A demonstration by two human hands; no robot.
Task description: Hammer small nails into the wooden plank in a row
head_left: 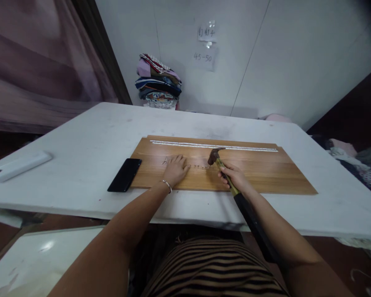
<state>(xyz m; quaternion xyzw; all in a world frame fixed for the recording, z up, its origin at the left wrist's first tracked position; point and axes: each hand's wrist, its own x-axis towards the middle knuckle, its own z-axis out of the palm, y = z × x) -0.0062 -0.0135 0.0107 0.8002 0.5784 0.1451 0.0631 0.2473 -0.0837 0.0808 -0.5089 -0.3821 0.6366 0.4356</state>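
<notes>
My right hand [234, 176] is wrapped round the yellow upper handle of a claw hammer [241, 203], whose black grip runs back along my forearm. The rusty hammer head [214, 156] is over a short row of nails [199, 167] standing in a brown wooden board [259, 173]. Whether the head touches a nail I cannot tell. My left hand [176, 168] lies flat on the board, fingers spread, left of that row. Beside its fingertips is a small heap of loose nails [165, 161]. Two white printed strips [210, 146] run along the board's far side.
A black phone [124, 175] overlaps the board's left end. On the white table [80, 144] at far left lies a long white object [20, 166]. Folded cloth [158, 82] is stacked by the back wall. Handwritten paper notes [206, 58] hang on that wall.
</notes>
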